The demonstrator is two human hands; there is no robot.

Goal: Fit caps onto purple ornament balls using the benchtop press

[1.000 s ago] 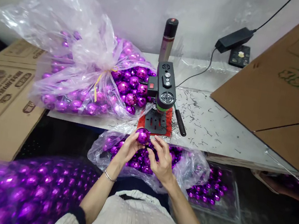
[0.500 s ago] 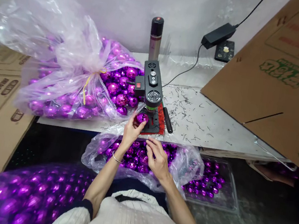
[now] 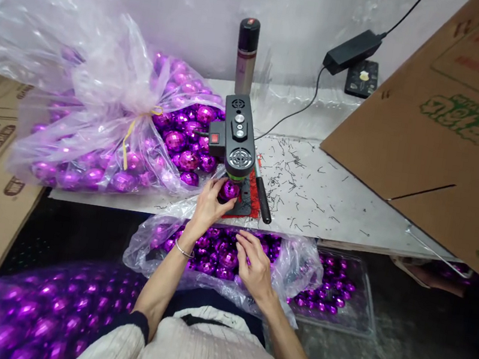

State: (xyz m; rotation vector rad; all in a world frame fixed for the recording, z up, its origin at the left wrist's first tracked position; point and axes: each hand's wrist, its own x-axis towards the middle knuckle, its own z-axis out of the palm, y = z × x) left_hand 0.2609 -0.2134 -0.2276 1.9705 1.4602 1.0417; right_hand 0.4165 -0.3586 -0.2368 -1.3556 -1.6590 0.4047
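Note:
A shiny purple faceted ball (image 3: 229,190) is held by my left hand (image 3: 212,204), fingers round its left and near sides, directly under the head of a small black machine (image 3: 239,137). The machine stands on a red mat (image 3: 256,197), with its black lever handle (image 3: 264,201) on the right side. My right hand (image 3: 255,262) hovers over an open plastic bag of purple balls (image 3: 213,254), thumb and fingers brought together. Whatever its fingertips hold, if anything, is too small to make out.
A tied clear bag of purple balls (image 3: 94,150) lies left on the white table (image 3: 307,208), where black bits are scattered. Behind the machine stands a bottle (image 3: 246,59). A cardboard box (image 3: 438,132) leans in from the right. A clear tray (image 3: 368,303) sits below the table edge.
My left hand has moved the ball slightly deeper under the machine's head. The right hand stays over the bag, its fingers a little closer together. The view has shifted slightly.

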